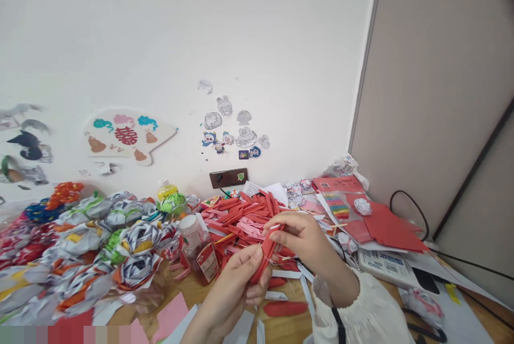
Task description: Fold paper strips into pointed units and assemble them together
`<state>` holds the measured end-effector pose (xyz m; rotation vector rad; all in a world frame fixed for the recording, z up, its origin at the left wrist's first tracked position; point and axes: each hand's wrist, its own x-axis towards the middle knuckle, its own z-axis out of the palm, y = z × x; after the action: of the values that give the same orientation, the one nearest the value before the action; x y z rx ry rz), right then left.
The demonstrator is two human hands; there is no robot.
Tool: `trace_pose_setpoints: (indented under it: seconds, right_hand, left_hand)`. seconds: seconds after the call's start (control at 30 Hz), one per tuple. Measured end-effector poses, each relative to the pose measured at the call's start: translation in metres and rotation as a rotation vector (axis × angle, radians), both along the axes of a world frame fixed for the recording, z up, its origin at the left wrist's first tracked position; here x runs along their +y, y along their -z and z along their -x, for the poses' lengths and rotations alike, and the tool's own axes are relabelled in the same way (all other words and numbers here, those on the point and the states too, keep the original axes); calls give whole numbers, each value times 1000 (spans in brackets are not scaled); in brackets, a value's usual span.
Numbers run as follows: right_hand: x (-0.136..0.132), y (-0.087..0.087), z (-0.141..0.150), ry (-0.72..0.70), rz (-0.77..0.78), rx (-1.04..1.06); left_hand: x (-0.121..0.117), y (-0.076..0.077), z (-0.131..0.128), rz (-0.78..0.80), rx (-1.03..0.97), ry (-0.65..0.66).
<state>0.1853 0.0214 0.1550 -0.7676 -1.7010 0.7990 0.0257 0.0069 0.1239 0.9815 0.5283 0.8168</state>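
Observation:
Between my two hands is a bundle of folded red paper [270, 245], held above the table. My left hand [244, 277] grips its lower part, thumb on top and fingers curled beneath. The thumb and fingers of my right hand [297, 231] pinch its upper end. A thin pale line, perhaps thread, shows by the bundle. Behind my hands lies a large heap of folded red and pink paper strips [236, 213]. One red folded piece [285, 308] rests on the table below my right wrist.
Left of my hands stands a jar with a red label [206, 261], beside many folded paper flowers [138, 258]. On the right are red paper sheets [391, 226], a white device with large markings [385, 266] and cables. A wall socket [228, 177] sits behind the heap.

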Motion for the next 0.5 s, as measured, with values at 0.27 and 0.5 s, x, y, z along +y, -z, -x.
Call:
trace_pose_setpoints:
  seconds: [0.27, 0.5]
  right_hand:
    - [0, 1, 4, 8, 9, -25]
    - [-8, -7, 6, 104, 12, -184]
  left_hand:
    - [1, 0, -4, -49, -4, -136]
    - [3, 1, -6, -59, 80, -222]
